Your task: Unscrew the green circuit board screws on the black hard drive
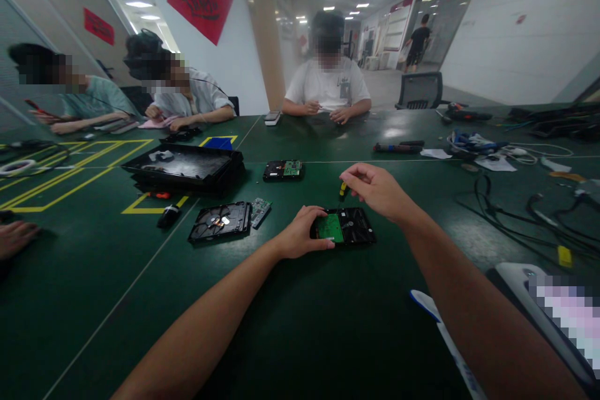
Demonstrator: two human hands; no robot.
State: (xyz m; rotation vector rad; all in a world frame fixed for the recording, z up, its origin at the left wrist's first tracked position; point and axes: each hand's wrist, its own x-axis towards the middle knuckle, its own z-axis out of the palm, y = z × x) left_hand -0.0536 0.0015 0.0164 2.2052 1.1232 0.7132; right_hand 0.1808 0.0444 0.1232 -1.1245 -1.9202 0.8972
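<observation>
A black hard drive (356, 225) with a green circuit board (329, 228) lies flat on the dark green table. My left hand (304, 232) grips its left end, fingers on the far edge and thumb on the near edge. Above the drive's far edge, my right hand (370, 190) pinches a small yellow and black screwdriver (344, 190), its handle pointing up. Whether the tip touches the drive is too small to tell. To the left lies another hard drive (220, 222), with a loose circuit board (260, 211) beside it. A third hard drive (283, 170) rests farther back.
Stacked black trays (182, 165) stand at the left, a black mouse-like object (167, 216) before them. Black cables (506, 209) sprawl at the right, near a phone (548, 306). Across the table sits a person in white (328, 84); two others work at the left.
</observation>
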